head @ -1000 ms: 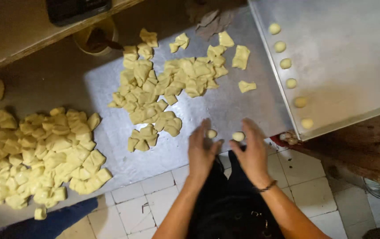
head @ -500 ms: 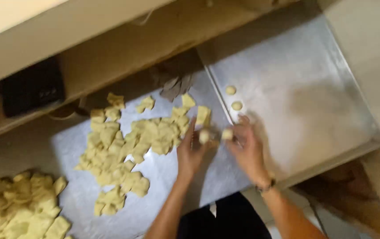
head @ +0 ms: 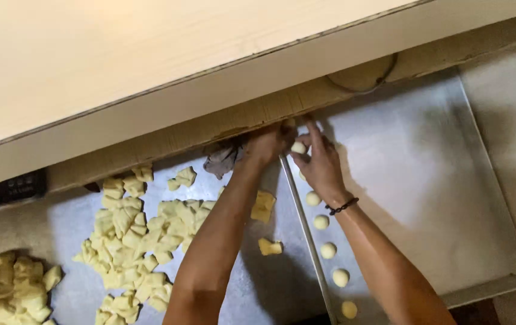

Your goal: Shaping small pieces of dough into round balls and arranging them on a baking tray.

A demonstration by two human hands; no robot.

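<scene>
My right hand holds a small round dough ball at the far left corner of a large metal tray. My left hand reaches beside it, fingers curled at the tray's far edge; whether it holds dough is hidden. Several dough balls stand in a row along the tray's left rim. A heap of cut dough pieces lies on the metal worktop to the left of my arms.
A second heap of dough pieces lies at the lower left. A crumpled grey cloth sits near my left hand. A pale wooden shelf overhangs the far side, with a dark device beneath it at left.
Both hands have moved away from the dough heap to the tray's far corner, carrying dough balls. More balls now stand in the row. The view has swung toward the tray.
</scene>
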